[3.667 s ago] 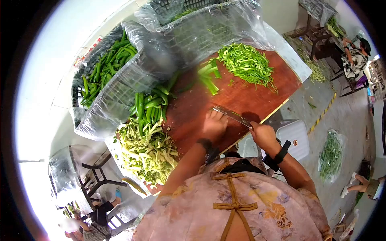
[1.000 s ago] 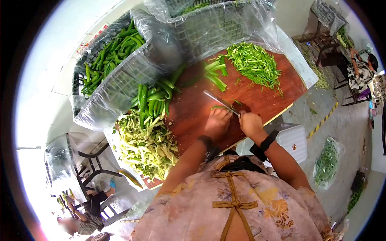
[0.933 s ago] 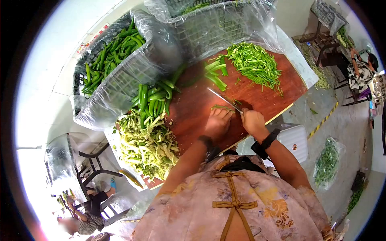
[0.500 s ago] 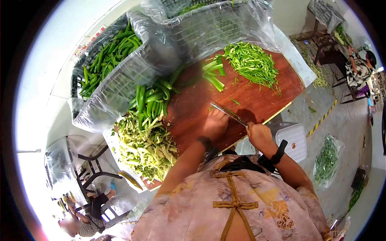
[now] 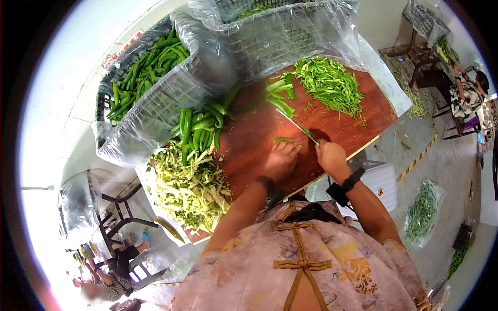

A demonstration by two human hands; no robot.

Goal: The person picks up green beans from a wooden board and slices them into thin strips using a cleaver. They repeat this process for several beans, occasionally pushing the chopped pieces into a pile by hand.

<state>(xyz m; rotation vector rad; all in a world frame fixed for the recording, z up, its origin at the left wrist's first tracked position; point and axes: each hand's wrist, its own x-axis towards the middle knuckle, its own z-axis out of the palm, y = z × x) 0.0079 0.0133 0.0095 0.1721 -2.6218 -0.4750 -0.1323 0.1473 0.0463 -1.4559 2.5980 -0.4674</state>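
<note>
Green piece touches left hand, its grip unclear; right hand has its grip round a knife.

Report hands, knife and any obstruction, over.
Right hand holding knife. Left hand on board, green strip at fingertips. Larger green pieces near knife tip.

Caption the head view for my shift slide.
Right hand holding a knife, left hand at a green piece on the red-brown board, a pile of green slivers beyond.
</note>
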